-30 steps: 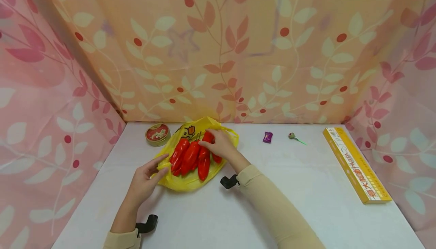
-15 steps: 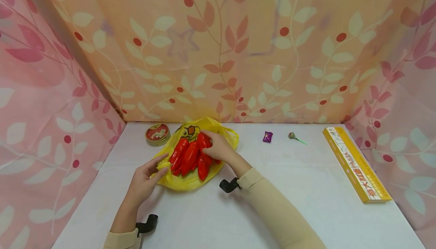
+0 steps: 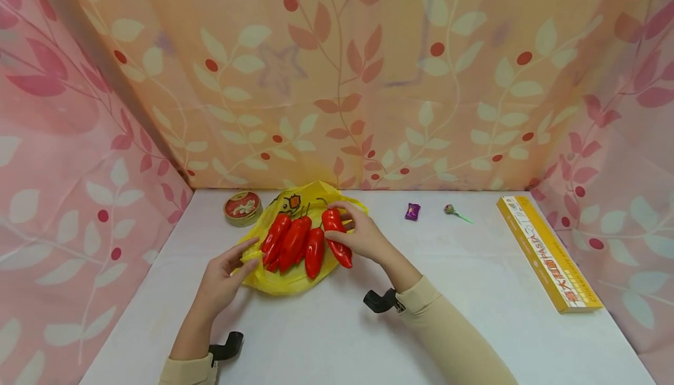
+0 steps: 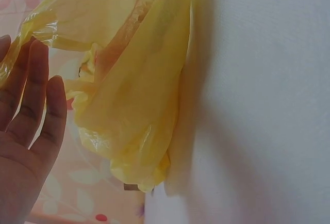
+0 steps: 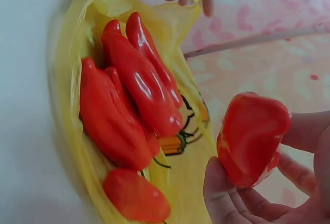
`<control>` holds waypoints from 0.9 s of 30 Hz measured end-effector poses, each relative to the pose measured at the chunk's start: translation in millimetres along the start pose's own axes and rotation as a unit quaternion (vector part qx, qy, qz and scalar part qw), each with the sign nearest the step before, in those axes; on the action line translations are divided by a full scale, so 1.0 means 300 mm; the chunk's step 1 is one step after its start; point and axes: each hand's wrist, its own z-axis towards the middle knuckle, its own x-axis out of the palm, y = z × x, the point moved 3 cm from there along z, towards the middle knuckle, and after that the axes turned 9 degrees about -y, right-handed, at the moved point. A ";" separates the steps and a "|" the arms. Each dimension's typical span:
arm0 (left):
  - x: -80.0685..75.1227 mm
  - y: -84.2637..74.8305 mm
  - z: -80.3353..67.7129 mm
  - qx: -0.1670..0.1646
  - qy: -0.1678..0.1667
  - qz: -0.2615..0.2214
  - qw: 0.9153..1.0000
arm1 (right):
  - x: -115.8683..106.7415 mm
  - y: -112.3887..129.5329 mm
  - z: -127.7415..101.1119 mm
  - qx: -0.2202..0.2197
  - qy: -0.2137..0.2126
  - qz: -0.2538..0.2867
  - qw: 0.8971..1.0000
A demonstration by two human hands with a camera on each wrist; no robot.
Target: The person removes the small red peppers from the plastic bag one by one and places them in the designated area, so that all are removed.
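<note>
My right hand point(image 3: 363, 236) has its grip clamped on one glossy red pointed pepper point(image 3: 337, 244), fingers and thumb curled round it, held just off the heap at its 3 o'clock. Three or four more red peppers point(image 3: 292, 243) lie packed side by side on the crinkled yellow plastic bag point(image 3: 295, 279), which sits on the white table point(image 3: 474, 291). My left hand point(image 3: 223, 277) is at the bag's 8 o'clock edge, fingers straight and apart, touching the plastic; the left wrist view suggests they only press it, though the contact is partly hidden.

Step in hand, as I judge it: taking peppers out of the bag one at a time, first one lifted. Next move calls for carrying this pepper clear toward 3 o'clock and setting it on bare table while the left hand pins the bag.

Round red-lidded tin point(image 3: 243, 207) at the bag's 10 o'clock; long yellow pasta box point(image 3: 547, 253) far out at 3 o'clock.
</note>
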 end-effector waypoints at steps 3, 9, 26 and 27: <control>0.000 0.002 0.001 0.002 -0.001 0.002 1.000 | -0.039 -0.008 -0.024 -0.005 -0.008 -0.001 1.000; 0.001 0.003 0.003 0.006 -0.002 0.007 1.000 | -0.114 -0.022 -0.069 -0.002 -0.018 -0.013 1.000; -0.001 -0.005 -0.001 0.005 -0.004 0.018 1.000 | -0.320 -0.110 -0.196 0.006 -0.076 -0.058 0.995; -0.002 -0.006 -0.001 0.006 -0.004 0.018 1.000 | -0.333 -0.118 -0.204 0.004 -0.079 -0.061 0.995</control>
